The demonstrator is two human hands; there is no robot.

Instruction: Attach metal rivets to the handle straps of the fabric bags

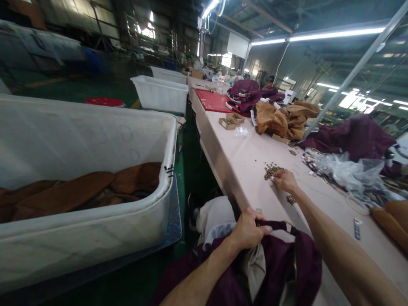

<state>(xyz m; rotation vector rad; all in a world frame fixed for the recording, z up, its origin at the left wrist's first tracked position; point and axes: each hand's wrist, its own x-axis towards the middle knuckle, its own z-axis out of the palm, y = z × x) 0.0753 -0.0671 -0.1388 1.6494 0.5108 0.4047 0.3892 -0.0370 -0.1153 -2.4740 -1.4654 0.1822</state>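
Observation:
My left hand [250, 229] is closed on the edge of a dark purple garment [277, 263], which drapes over my lap and against the table's edge. Its pale lining and a white label show near my fingers. On the pink tabletop, my right hand [286, 181] reaches to a pile of small brass-coloured metal pieces [271, 171]. Its fingertips are pinched together at the pile's near side; whatever is between them is too small to name. A smaller cluster of the same metal pieces [290, 199] lies just below my right wrist.
A large white bin [159, 187] holding brown cloth [95, 189] stands at the left. Along the table [236, 148] are small cardboard boxes [228, 123], brown garments [274, 119], purple garments [353, 131] and clear plastic [350, 168]. A slanted metal pole [353, 72] rises from the table.

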